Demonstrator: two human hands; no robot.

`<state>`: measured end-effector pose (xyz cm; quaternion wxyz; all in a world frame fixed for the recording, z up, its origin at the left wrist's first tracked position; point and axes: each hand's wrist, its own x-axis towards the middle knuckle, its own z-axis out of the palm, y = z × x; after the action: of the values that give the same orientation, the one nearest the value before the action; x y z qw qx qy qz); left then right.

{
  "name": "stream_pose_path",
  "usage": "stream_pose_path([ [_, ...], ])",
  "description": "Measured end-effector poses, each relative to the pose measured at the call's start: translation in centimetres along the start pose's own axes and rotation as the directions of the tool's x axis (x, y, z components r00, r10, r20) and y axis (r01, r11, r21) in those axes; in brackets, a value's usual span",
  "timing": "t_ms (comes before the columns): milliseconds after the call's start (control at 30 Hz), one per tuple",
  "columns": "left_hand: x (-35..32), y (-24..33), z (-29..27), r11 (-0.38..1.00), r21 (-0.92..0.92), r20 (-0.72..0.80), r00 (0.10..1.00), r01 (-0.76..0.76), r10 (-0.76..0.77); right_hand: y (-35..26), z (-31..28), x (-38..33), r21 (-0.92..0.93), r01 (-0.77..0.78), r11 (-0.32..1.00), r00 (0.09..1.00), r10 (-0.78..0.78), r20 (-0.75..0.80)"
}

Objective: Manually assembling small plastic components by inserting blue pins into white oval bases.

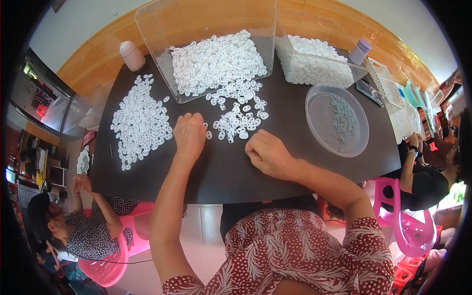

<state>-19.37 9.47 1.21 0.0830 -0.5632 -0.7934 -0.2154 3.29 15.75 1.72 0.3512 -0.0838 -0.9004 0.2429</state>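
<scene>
My left hand [190, 133] is on the dark table, its fingers curled under and the back of the hand upward. Whatever its fingertips hold, if anything, is hidden; a few white pieces lie right beside its thumb side. A little to the right, my right hand [269, 155] is closed with thumb and fingers together, and I cannot make out what is in it. Between and beyond both hands lies a small loose heap of white oval plastic pieces with holes [236, 123]. A larger pile of the same pieces [140, 125] spreads to the left of my left hand.
A clear plastic bin [169, 78] spills white pieces forward. Right of it stand another bin of white pieces [314, 64], a round clear tray [314, 125] with small grey-green parts, a phone [369, 91] and a purple bottle [360, 51]. A pink bottle [132, 56] stands back left. People sit on both sides.
</scene>
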Motion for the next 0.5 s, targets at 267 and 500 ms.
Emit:
stream_pose_path([
  [267,-0.8,-0.3,-1.3,0.890,-0.428,0.056,0.987,0.159,-0.150,-0.9,-0.6,-1.3,0.052,-0.120,0.991,0.991,0.123,-0.049],
  [500,-6.0,5.2,-3.7,0.143,-0.903,0.370,0.903,0.405,-0.220,-2.5,-2.0,-1.9,0.397,-0.476,0.785,0.869,0.489,0.075],
])
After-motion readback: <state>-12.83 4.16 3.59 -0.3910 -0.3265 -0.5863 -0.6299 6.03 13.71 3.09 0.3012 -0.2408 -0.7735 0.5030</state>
